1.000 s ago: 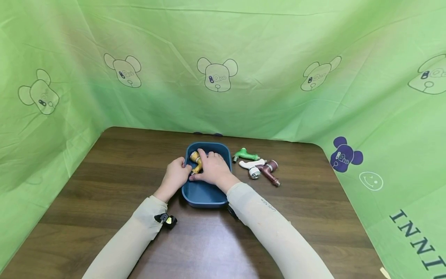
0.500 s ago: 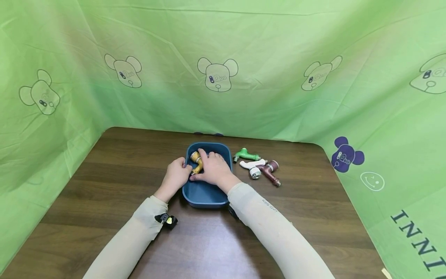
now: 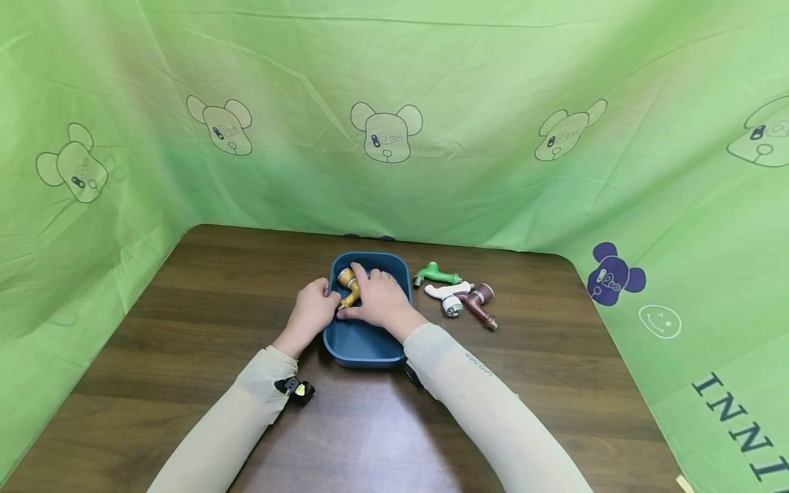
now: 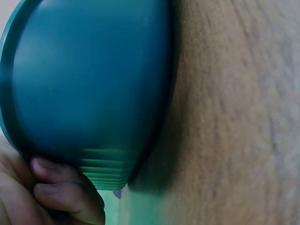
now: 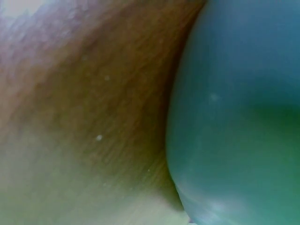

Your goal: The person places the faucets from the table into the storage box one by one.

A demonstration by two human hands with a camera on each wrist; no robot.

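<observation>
A deep blue plastic box (image 3: pixel 364 347) stands on the table, and a yellow tap (image 3: pixel 353 291) with a round ridged knob lies inside near its left wall. My left hand (image 3: pixel 311 308) grips the box's left wall, its thumb over the rim near the tap's threaded end. In the left wrist view the curled fingers (image 4: pixel 65 194) press the outer wall. My right hand (image 3: pixel 382 298) reaches into the box and spans the tap, index finger by the knob, thumb by the threaded end. Its other fingertips are hidden inside the box. Only the box's outside shows in the right wrist view.
Right of the box lie a green tap (image 3: pixel 436 274), a white tap (image 3: pixel 448 294) and a dark maroon tap (image 3: pixel 477 301), the last two touching. All rest on a brown wooden table (image 3: pixel 216 301). Green cloth (image 3: pixel 296 178) with printed bear heads hangs behind and at the sides.
</observation>
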